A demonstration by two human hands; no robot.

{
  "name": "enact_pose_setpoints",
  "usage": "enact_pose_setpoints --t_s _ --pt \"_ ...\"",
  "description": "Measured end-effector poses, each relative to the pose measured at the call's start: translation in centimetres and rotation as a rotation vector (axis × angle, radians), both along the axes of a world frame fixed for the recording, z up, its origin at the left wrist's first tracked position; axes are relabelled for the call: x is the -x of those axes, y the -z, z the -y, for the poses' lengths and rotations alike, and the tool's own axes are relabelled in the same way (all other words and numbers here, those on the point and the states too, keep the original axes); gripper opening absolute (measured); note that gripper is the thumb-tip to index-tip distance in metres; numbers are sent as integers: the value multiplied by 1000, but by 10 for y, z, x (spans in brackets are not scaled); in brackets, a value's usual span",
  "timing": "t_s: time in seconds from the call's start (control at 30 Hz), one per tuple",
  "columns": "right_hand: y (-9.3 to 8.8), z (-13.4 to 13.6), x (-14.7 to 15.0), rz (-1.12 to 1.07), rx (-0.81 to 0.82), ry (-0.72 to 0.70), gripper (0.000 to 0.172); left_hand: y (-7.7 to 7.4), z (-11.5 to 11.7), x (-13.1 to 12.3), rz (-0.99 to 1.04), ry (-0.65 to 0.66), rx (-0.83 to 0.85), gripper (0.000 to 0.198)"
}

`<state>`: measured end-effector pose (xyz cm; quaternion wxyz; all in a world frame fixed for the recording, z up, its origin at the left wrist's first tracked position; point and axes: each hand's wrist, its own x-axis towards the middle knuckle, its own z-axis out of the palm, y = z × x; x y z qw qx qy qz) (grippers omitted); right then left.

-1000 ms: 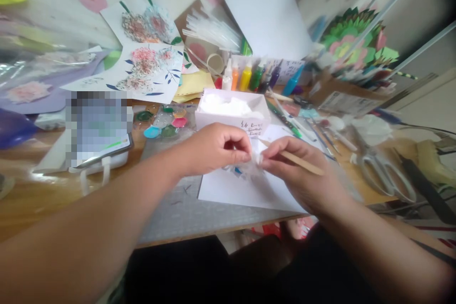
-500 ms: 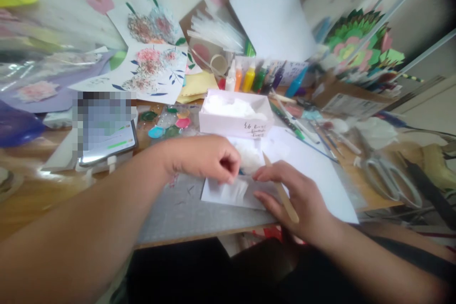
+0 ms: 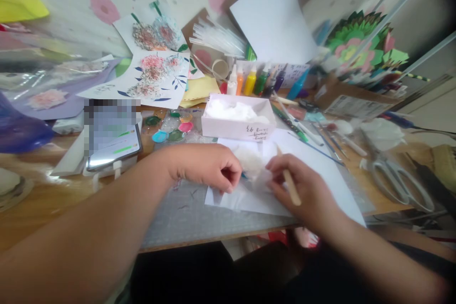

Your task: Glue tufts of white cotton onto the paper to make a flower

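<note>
Toward the back edge of your tabletop (image 3: 53,209) stands a row of paint bottles (image 3: 250,83), with a brown carton (image 3: 356,99) near the back right corner. A painted flower sheet (image 3: 156,76) leans up on the back left part, beyond a phone (image 3: 123,152) that lies propped near the left edge, its cable close to your left forearm. Paint wells (image 3: 175,136) sit between the phone and a white box (image 3: 237,128) filled with white fluff (image 3: 231,110). That box stands just beyond your working spot, blocking the straight way back to the bottles. Toward the right edge lie thin brushes (image 3: 333,140) and large scissors (image 3: 399,183), well clear of your fingers.

By the front edge, a grey cutting mat (image 3: 171,230) carries overlapping sheets of white paper (image 3: 324,178). On these, between your hands and in front of the box, lies a pale, fluffy tuft (image 3: 251,161), with a bit of blue at its lower left.

Your left hand (image 3: 210,168) is curled just left of the tuft, fingers bent under; you cannot tell from here whether they pinch anything. Your right hand (image 3: 302,185), just right of the tuft, is loosely closed around a flat wooden stick (image 3: 292,190), which slants across the fingers with its pointed end up toward the box.
</note>
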<state>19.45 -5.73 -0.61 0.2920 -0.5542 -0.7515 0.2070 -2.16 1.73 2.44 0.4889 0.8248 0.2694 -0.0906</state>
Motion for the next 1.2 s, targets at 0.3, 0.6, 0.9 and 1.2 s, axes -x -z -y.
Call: enact_pose_setpoints --t_s 0.3,0.6,0.9,1.2 --pt "-24 -6 -28 -3 -145 -11 25 7 9 -16 -31 -276 -126 12" --pt "-14 22 13 -74 -131 -433 28 15 6 -16 -33 -304 -379 12" --pt "5 20 26 212 -276 -336 8 19 4 -13 -9 -311 -406 8" --pt "9 15 31 281 -332 -333 11 22 4 -13 -17 -328 -298 10"
